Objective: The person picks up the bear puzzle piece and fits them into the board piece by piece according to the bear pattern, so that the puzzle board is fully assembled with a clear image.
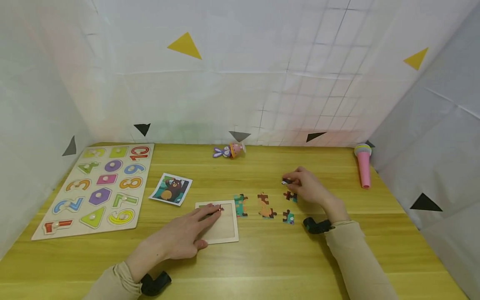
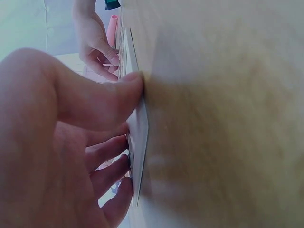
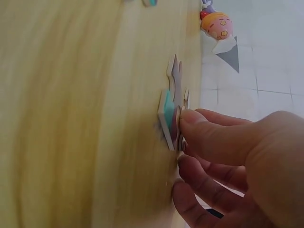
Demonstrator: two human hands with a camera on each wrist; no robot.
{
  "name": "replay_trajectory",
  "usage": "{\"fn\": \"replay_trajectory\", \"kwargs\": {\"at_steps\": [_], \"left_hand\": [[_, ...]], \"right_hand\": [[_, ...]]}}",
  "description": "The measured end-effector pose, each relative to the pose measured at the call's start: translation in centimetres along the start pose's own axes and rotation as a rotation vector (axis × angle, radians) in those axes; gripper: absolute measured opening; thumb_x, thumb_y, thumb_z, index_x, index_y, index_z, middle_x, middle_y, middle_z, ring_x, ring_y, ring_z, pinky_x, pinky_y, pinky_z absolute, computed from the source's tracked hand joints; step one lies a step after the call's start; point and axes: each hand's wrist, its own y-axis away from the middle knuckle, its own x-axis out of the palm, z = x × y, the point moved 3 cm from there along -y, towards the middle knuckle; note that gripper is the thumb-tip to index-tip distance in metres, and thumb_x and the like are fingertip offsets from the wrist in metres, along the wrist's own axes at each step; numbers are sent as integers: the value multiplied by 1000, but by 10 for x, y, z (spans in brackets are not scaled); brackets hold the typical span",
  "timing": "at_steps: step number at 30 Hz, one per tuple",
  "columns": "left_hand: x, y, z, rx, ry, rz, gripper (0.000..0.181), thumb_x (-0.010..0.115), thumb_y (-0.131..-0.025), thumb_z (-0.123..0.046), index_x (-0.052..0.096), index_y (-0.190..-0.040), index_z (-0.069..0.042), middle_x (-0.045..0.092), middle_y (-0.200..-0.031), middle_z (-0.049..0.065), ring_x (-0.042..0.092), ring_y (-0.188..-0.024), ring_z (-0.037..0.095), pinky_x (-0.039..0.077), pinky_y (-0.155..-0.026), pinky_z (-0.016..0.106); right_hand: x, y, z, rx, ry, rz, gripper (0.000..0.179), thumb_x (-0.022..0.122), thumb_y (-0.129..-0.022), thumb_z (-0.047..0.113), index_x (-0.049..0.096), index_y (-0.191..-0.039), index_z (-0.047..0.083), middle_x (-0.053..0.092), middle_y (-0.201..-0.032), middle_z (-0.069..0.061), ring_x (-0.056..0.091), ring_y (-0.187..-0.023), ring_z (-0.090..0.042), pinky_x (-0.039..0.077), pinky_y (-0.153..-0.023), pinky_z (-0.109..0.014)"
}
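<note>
My left hand [image 1: 180,235] rests on a square wooden puzzle tray [image 1: 236,227], its fingers over the upper left part. In the left wrist view the thumb presses the edge of the tray [image 2: 139,128]. A brown and green puzzle piece [image 1: 221,208] shows inside the tray by the fingertips. Between thumb and fingers, my right hand [image 1: 309,189] pinches a small dark puzzle piece [image 1: 286,181] above the table. Just below it lies a brown and teal puzzle piece [image 1: 290,196], also close to the fingertips in the right wrist view.
More loose puzzle pieces [image 1: 265,208] lie right of the tray. A bear picture card [image 1: 171,189] and a number board [image 1: 97,187] are on the left. Toward the back wall lie a rabbit toy [image 1: 221,151] and a pink toy ice cream [image 1: 236,150]; a pink microphone [image 1: 363,166] lies far right.
</note>
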Motion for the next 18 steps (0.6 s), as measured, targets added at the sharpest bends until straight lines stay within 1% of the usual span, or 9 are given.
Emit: {"fn": "replay_trajectory", "kwargs": {"at_steps": [7, 12, 16, 18], "left_hand": [[0, 0, 0, 1, -5, -1, 74, 62, -95, -25, 26, -160, -18, 21, -166, -1, 24, -152, 24, 36, -116, 48], [1, -1, 1, 7, -12, -7, 74, 61, -96, -25, 26, -160, -18, 21, -166, -1, 25, -151, 24, 37, -115, 49], [1, 0, 1, 10, -11, -11, 74, 61, -96, -25, 26, -160, -17, 21, -166, -1, 25, -151, 25, 36, -115, 49], [1, 0, 1, 11, -11, -12, 74, 62, -96, -25, 26, -160, -17, 21, -166, -1, 24, -152, 25, 36, -116, 49]], "right_hand": [[0, 1, -6, 52, 16, -17, 30, 66, -96, 11, 65, -123, -1, 57, -102, -16, 54, -82, -22, 47, -72, -37], [-1, 1, -8, 99, 28, -17, 30, 67, -97, 16, 64, -120, -2, 59, -103, -15, 54, -85, -24, 47, -75, -39], [-3, 1, -8, 118, 41, -28, 30, 68, -96, 21, 64, -115, -2, 59, -99, -13, 53, -83, -23, 45, -73, -36], [-4, 1, -8, 108, 40, -35, 28, 69, -96, 20, 65, -114, -2, 60, -96, -13, 52, -80, -22, 44, -70, -34]]}}
